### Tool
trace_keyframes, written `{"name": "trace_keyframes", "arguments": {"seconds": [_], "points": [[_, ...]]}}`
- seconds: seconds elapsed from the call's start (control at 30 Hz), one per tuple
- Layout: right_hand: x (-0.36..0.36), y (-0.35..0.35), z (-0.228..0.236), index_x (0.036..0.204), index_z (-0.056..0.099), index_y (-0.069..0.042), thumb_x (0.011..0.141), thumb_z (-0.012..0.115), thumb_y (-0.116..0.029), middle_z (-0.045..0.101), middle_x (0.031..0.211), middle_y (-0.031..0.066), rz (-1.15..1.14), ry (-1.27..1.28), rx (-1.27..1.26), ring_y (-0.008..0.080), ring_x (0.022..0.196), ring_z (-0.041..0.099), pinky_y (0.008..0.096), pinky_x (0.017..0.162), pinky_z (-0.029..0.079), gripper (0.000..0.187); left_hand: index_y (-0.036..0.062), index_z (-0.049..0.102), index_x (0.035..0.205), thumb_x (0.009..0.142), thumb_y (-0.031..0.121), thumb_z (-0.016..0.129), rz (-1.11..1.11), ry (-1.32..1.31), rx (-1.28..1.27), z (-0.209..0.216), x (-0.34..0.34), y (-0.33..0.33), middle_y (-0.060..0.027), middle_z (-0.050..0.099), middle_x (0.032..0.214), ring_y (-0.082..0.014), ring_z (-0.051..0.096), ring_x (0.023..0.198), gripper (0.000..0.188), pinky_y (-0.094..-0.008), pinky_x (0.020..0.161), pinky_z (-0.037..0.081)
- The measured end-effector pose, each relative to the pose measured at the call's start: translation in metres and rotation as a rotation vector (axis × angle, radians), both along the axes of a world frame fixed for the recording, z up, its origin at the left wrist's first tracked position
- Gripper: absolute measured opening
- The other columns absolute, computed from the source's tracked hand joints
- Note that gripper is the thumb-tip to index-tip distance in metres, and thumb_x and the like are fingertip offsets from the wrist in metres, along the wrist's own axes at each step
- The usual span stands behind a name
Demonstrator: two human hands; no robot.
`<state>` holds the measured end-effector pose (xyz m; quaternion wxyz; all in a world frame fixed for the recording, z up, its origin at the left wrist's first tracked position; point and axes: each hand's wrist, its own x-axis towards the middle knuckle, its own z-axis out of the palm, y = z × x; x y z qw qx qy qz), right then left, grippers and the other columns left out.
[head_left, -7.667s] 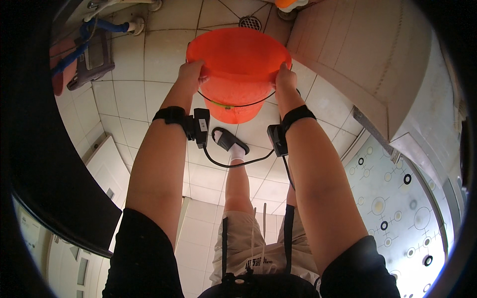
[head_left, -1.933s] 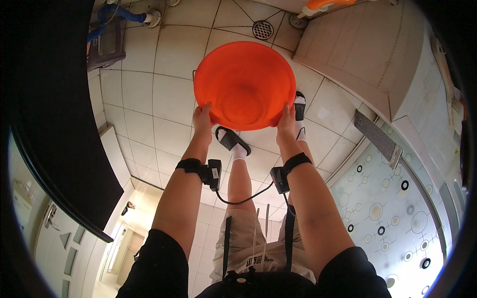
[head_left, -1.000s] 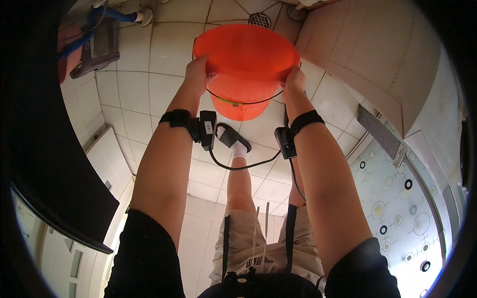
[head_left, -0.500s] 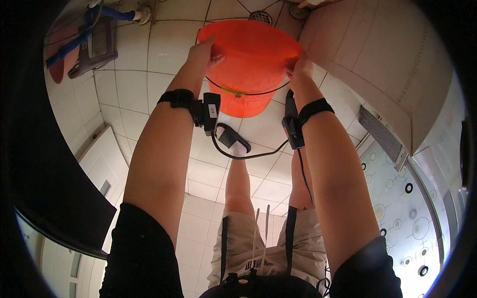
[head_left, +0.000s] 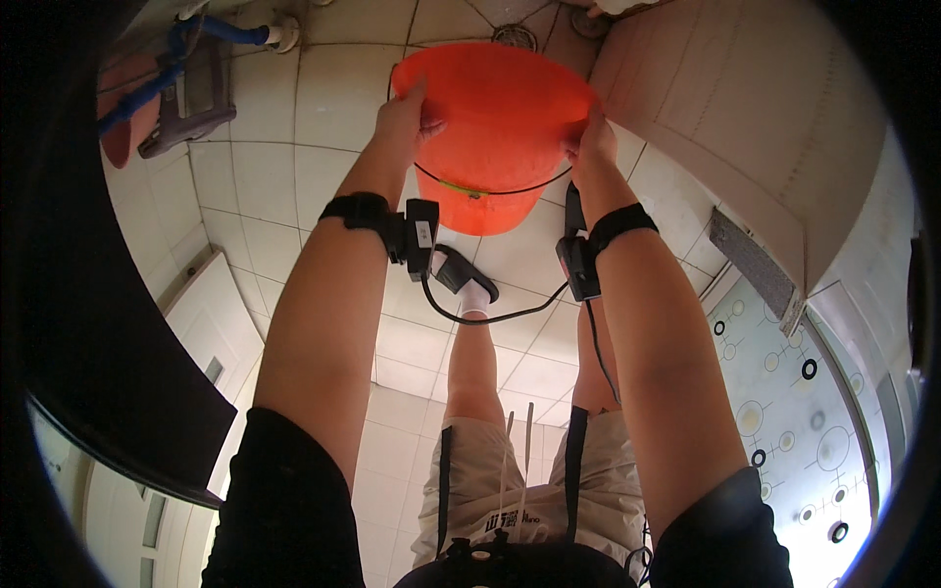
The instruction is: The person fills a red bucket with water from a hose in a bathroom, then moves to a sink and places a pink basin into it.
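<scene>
Both hands grasp one orange bucket (head_left: pixel 490 127) by its rim, the left hand (head_left: pixel 404 116) on its left edge and the right hand (head_left: pixel 591 142) on its right, holding it tilted above the tiled floor (head_left: pixel 323 108). Its wire handle (head_left: pixel 490 189) hangs across the side; the inside is turned away and cannot be seen. Two black wrist straps (head_left: pixel 365 211) show, joined by one cable (head_left: pixel 495 316). One floor drain (head_left: pixel 514 35) peeks out behind the bucket, partly covered. At left, a blue hose (head_left: pixel 196 39) is cut off by the dark rim.

Single head view, looking steeply down, close over forearms, tiled floor (head_left: pixel 333 108) below
</scene>
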<state>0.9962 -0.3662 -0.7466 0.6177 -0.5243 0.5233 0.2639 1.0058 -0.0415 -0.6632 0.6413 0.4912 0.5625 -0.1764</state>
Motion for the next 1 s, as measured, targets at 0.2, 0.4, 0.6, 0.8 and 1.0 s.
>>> {"name": "trace_keyframes", "arguments": {"seconds": [0.2,0.4,0.6,0.8,1.0], "points": [[-0.040,-0.002,0.010,0.152,0.069,-0.012,0.122,0.070,-0.055,0.072,0.121,0.0068,-0.179,0.010,-0.104,0.0225,0.074,0.062,0.0383,0.072,0.057,0.052,-0.0008,0.072,0.142,0.119,0.039,0.082,-0.072,-0.043,0.071,0.018,-0.048,-0.013,-0.0118,0.076,0.121,-0.0252,0.077,0.092,0.047,-0.0433,0.080,0.075],[-0.073,0.009,0.061,0.144,0.069,-0.012,0.123,0.066,-0.051,0.071,0.115,0.0036,-0.172,0.065,-0.027,0.0197,0.072,0.060,0.0364,0.074,0.056,0.044,0.0008,0.073,0.135,0.120,0.041,0.079,-0.068,-0.029,0.128,0.032,-0.099,-0.004,-0.0119,0.079,0.119,-0.0253,0.081,0.093,0.043,-0.0417,0.075,0.075],[-0.098,-0.003,0.074,0.143,0.071,-0.013,0.125,0.065,-0.050,0.072,0.108,0.0020,-0.186,0.009,0.054,0.0166,0.067,0.058,0.0327,0.074,0.056,0.042,0.0081,0.069,0.149,0.121,0.039,0.082,0.002,-0.013,0.067,0.046,-0.129,-0.020,-0.0100,0.077,0.139,-0.0243,0.078,0.112,0.044,-0.0447,0.090,0.071],[-0.116,-0.004,0.070,0.137,0.072,-0.009,0.124,0.069,-0.061,0.074,0.091,0.0057,-0.210,0.073,0.026,0.0200,0.065,0.067,0.0351,0.074,0.062,0.053,0.0070,0.063,0.162,0.121,0.040,0.082,0.039,-0.039,0.037,0.049,-0.149,-0.019,-0.0108,0.074,0.153,-0.0282,0.077,0.128,0.056,-0.0493,0.102,0.071],[-0.119,0.010,0.082,0.122,0.069,-0.010,0.118,0.075,-0.069,0.075,0.084,0.0054,-0.169,0.095,0.059,0.0217,0.065,0.072,0.0365,0.076,0.064,0.059,0.0020,0.065,0.151,0.122,0.042,0.079,0.088,-0.052,0.079,0.055,-0.149,-0.021,-0.0161,0.073,0.149,-0.0298,0.079,0.123,0.051,-0.0449,0.091,0.076]]}}
